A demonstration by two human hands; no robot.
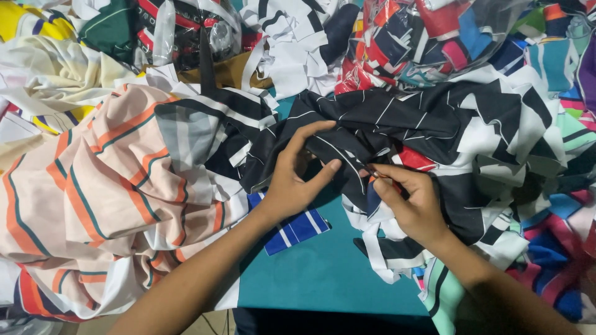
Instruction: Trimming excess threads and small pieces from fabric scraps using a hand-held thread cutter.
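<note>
Both hands work at a black cloth (385, 124) with thin white lines, lying mid-table among scraps. The left hand (295, 180) pinches its edge between thumb and fingers. The right hand (413, 198) closes narrowly on a fold just beside it. A peach striped cloth (105, 198) lies left, a blue striped scrap (295, 229) near, on the teal table (323, 273).

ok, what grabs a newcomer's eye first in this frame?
Two bare hands at the centre: the left hand and the right hand both pinch a black cloth with thin white lines. To the left lies a big peach striped fabric, with teal surface showing below the hands. Along the top, a clear plastic bag of colourful scraps sits among heaps of offcuts.
</note>
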